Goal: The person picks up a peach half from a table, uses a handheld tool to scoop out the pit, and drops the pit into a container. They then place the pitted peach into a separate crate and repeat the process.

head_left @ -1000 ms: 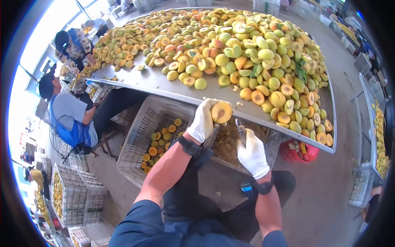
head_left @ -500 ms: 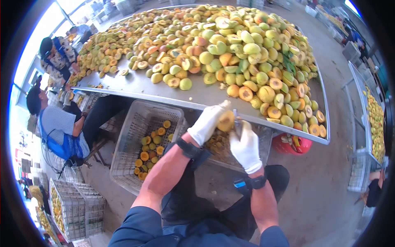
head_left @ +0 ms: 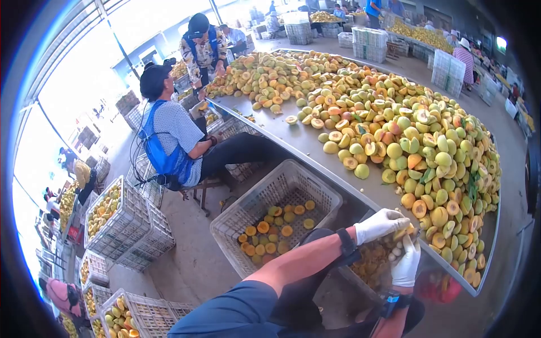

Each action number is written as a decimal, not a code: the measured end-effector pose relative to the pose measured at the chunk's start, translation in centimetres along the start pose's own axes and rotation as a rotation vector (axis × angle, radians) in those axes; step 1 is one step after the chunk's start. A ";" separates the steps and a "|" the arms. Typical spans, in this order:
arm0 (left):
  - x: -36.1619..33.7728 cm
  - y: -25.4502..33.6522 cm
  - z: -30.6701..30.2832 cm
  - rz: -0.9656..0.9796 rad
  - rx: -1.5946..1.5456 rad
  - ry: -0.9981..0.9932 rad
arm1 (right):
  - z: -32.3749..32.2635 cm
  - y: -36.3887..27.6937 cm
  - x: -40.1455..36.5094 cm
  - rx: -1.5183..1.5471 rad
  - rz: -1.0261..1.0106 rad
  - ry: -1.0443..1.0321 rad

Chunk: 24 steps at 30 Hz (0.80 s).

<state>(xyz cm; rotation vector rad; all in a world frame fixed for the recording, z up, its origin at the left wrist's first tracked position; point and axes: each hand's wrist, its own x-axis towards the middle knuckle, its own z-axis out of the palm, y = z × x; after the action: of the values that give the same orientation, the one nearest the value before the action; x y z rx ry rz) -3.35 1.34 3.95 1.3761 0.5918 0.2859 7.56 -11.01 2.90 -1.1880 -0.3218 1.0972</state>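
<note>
My left hand (head_left: 380, 226), in a white glove, is closed on a halved yellow peach (head_left: 403, 231) near the table's front edge. Just below and touching or nearly touching it, my right hand (head_left: 406, 263), also gloved in white, has its fingers curled. The small metal tool seen in it a moment ago is hidden by the fingers now. Beyond both hands, a large heap of whole and halved peaches (head_left: 411, 141) covers much of the metal table (head_left: 270, 125). Beneath my hands stands a crate holding brownish peach scraps (head_left: 373, 265).
Left of my arms, a grey plastic crate (head_left: 236, 225) holds several peach halves. A red bucket (head_left: 439, 286) stands under the table's near corner. A seated co-worker (head_left: 177, 127) and another person (head_left: 204, 48) are at the table's left. Stacked crates of peaches (head_left: 127, 225) stand further left.
My view has swung to the left, so the table and hands appear further right. My hands remain close together around the peach half; the metal tool no longer shows.
</note>
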 end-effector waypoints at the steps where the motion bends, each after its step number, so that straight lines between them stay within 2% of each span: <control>1: 1.1 -1.4 0.4 0.117 0.015 0.034 | 0.0 0.3 0.0 0.083 0.013 0.004; 2: 1.2 -1.4 0.6 0.232 0.030 0.068 | 0.0 0.6 0.1 0.167 0.027 0.010; 3: 1.2 -1.3 0.7 0.142 0.105 0.081 | -0.2 1.0 0.2 0.165 0.025 0.008; 4: 1.2 -1.5 1.1 0.145 0.105 0.083 | -0.3 1.3 0.4 0.151 0.011 -0.001; 6: 0.9 -1.3 2.2 0.180 0.147 0.220 | -0.3 1.4 0.4 0.132 -0.005 -0.011; 7: 0.9 -1.2 2.5 0.090 0.028 0.057 | -0.3 1.3 0.4 0.151 -0.022 -0.022; 10: 1.5 -1.7 3.6 0.185 -0.136 0.017 | -0.6 1.0 0.5 0.148 -0.046 -0.050; 12: 1.9 -1.9 3.8 0.178 -0.147 0.046 | -0.8 0.8 0.5 0.126 -0.050 -0.062; 16: 2.2 -1.1 3.2 0.115 -0.247 0.172 | -0.3 0.3 -0.5 0.014 -0.041 -0.019; 17: 2.6 -1.1 3.2 0.161 -0.297 0.240 | -0.1 0.0 -0.8 -0.039 -0.038 0.004; 22: 3.7 -2.3 1.6 0.238 -0.421 0.273 | -0.1 -1.3 -1.7 -0.297 -0.164 0.099; 24: 1.4 0.2 1.7 0.052 -0.649 0.174 | -0.2 -1.4 -1.7 -0.371 -0.204 0.119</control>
<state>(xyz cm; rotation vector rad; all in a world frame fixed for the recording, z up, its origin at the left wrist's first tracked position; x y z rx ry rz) -1.18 0.68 3.97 0.7444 0.5421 0.5875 7.62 -12.47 4.58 -1.5055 -0.5578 0.8049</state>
